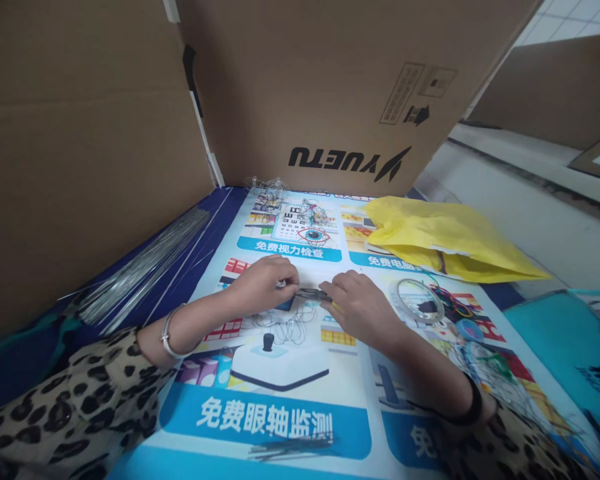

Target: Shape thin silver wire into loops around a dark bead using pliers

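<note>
My left hand is closed in a pinch on thin silver wire, whose loose loops spread over the sheet just below the fingers. Facing it, my right hand is wrapped round small pliers with a bit of yellow handle showing. The plier jaws point left and meet the wire close to my left fingertips. Exactly where the jaws bite is too small to make out. Both hands are over the middle of a printed poster sheet.
Cardboard panels stand behind and left. Straight silver wires lie left, tangled wire pieces at the back, short dark strands in front. Right are a yellow bag, a clear ring-shaped roll, coloured wires and a teal bag.
</note>
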Available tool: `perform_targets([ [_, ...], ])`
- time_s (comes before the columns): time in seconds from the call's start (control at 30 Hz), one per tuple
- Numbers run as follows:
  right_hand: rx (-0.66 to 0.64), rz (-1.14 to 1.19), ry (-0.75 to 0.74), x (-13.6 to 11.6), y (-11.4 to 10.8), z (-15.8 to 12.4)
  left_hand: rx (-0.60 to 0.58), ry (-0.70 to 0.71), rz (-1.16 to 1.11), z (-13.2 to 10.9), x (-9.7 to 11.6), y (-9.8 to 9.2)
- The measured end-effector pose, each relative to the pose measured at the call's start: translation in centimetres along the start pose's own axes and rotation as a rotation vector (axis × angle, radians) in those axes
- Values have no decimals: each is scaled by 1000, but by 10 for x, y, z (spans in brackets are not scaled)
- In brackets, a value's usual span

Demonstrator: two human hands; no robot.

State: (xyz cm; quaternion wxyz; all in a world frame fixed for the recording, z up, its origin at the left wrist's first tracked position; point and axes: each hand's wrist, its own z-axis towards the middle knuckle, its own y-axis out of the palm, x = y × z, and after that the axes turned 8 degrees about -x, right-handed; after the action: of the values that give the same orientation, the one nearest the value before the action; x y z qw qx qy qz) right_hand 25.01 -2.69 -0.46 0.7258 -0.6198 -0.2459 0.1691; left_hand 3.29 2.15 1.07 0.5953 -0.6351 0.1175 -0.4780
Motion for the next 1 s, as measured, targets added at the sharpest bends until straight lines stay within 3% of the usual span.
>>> perform_targets([
  [0.3,-44,96,48,7,-1,-14,15,-93,-30,-3,0,2],
  [0.7,-41,-38,-15,0,-8,-12,-76,-169,-23,-5,6,4],
  [1.0,-4,-179,-83,-6,-15,-10,-80,-175,-31,-6,10,4],
])
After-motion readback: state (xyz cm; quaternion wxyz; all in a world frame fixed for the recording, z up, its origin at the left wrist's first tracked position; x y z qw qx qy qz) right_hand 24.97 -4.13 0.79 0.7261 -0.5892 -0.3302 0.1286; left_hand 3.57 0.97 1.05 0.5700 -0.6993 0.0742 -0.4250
